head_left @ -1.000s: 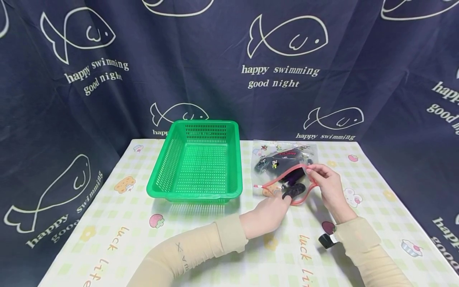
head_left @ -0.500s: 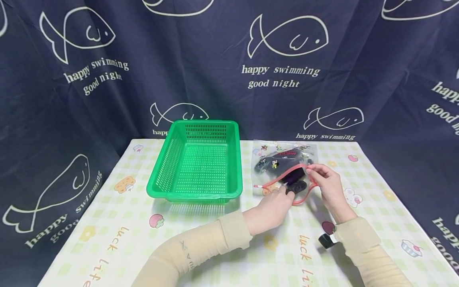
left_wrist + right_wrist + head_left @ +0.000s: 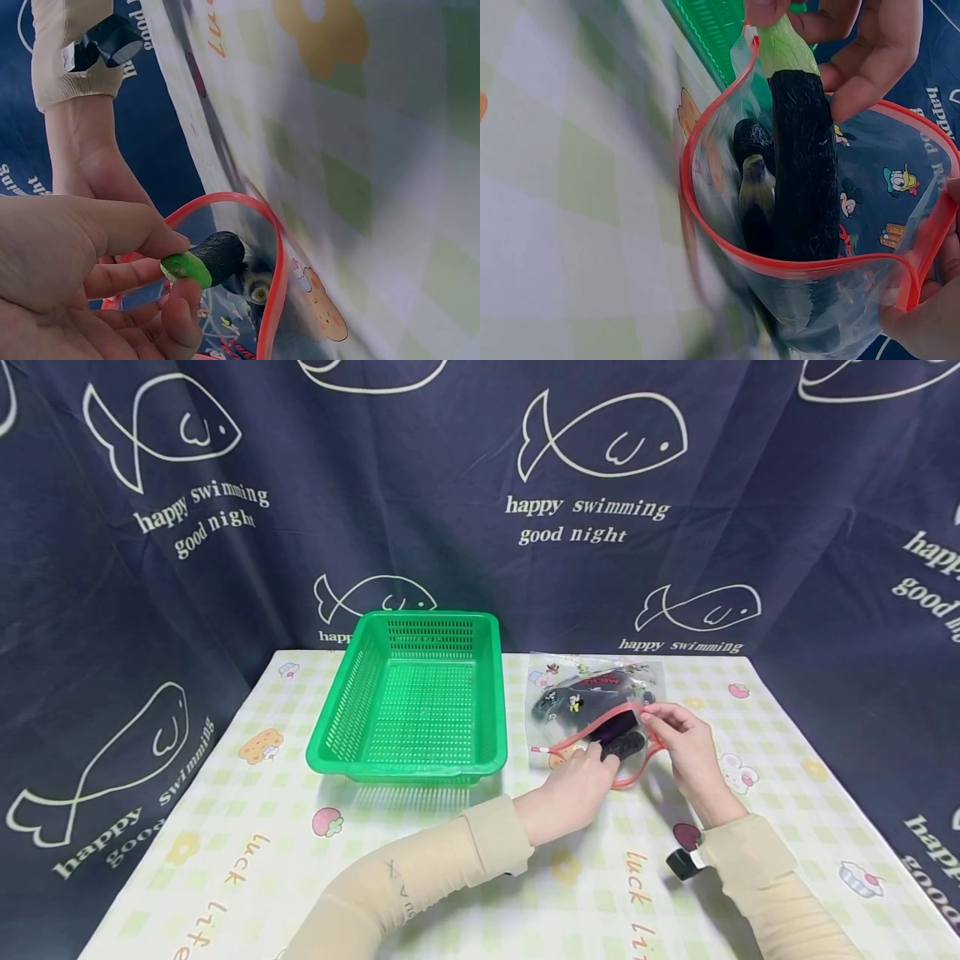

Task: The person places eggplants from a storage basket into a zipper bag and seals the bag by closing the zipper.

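A clear zip bag [image 3: 606,717] with a red edge and cartoon prints lies on the table, its mouth spread wide toward me. My left hand [image 3: 577,789] pinches the light green end of a long dark vegetable [image 3: 804,165], wrinkled and nearly black. The vegetable's far part is inside the bag mouth. My right hand [image 3: 686,752] pinches the red edge at the bag's right side. Deeper in the bag, a purple eggplant [image 3: 756,199] with a pale cap lies beside another black piece [image 3: 751,139]. Some of the contents are blurred by the plastic.
A green plastic basket [image 3: 420,768] with perforated walls stands left of the bag, with nothing in it. The table has a checked cloth [image 3: 442,893]. A dark blue curtain [image 3: 465,560] with fish drawings hangs behind. A black device [image 3: 682,863] sits at my right wrist.
My left hand has moved slightly forward and right, and the dark vegetable sits a little farther into the bag mouth. My right hand keeps its place on the edge.
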`<control>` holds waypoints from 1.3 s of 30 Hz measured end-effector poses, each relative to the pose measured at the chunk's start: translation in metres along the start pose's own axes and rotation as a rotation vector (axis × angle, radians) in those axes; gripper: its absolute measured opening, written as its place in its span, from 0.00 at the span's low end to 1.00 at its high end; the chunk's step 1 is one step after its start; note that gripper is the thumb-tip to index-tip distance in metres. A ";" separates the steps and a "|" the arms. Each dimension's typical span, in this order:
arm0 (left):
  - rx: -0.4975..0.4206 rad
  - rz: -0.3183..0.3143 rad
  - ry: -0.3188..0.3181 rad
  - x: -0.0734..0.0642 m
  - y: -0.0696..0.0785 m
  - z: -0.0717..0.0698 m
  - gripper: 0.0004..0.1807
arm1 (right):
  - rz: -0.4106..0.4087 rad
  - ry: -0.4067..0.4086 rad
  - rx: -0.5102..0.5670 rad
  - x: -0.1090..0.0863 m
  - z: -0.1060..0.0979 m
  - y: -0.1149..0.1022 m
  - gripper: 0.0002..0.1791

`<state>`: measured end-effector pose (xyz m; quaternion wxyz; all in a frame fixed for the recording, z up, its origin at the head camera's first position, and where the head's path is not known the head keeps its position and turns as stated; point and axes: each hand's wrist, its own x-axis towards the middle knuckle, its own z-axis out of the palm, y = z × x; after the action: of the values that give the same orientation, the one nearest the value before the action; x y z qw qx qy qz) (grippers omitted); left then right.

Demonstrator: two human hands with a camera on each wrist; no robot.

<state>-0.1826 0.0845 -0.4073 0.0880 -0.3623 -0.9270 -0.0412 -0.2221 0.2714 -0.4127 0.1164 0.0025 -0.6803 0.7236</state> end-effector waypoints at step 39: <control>0.030 -0.080 0.022 0.035 0.006 0.016 0.09 | -0.001 -0.018 0.004 0.001 -0.001 0.000 0.03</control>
<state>-0.2056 0.1141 -0.4162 0.1020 -0.3231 -0.9402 -0.0347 -0.2227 0.2722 -0.4122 0.1106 0.0096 -0.6800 0.7248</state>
